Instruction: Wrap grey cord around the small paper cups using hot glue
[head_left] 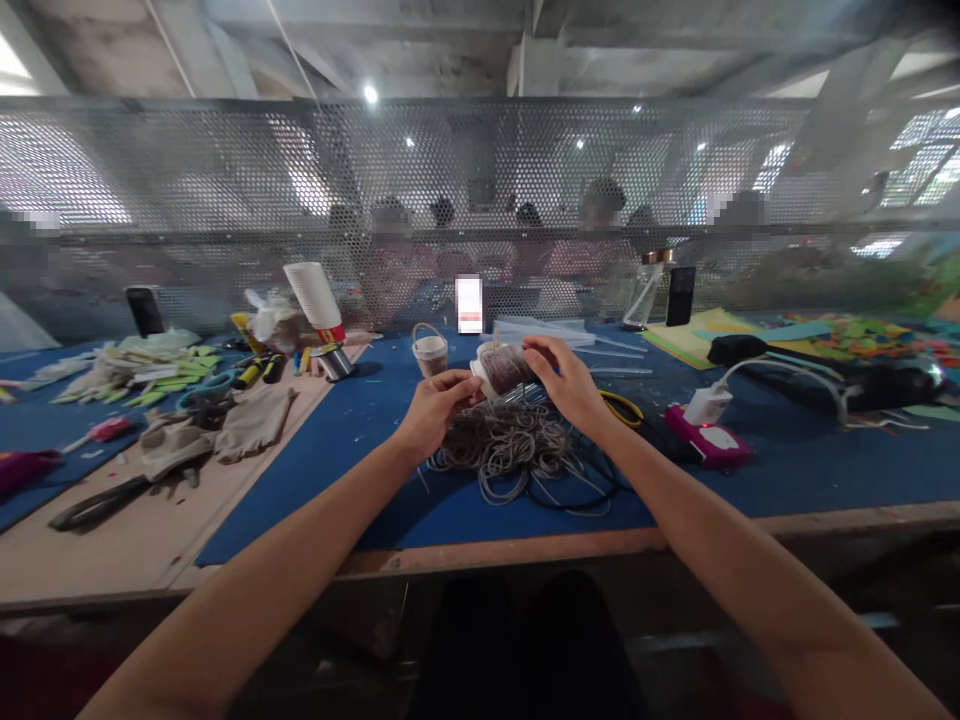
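A white paper cup [486, 376], its side wound with brown-grey cord, is tilted on its side between my hands above the table. My left hand [439, 405] pinches it at the white rim. At the other end, my right hand [566, 380] has its fingers curled over the cord-covered part. Beneath both hands lies a loose, tangled heap of grey cord [517, 455]. Just beyond my left hand stands a small cup basket [430, 358] with a thin arched handle, upright, its lower part wrapped in similar cord.
Leaning left of centre is a stack of paper cups [311, 295]. Work gloves [253, 425] and scissors [206, 390] lie at the left. To the right are a pink power socket [709, 440] with a white charger [707, 405] and coloured sheets [690, 340]. A perforated screen [480, 170] runs behind.
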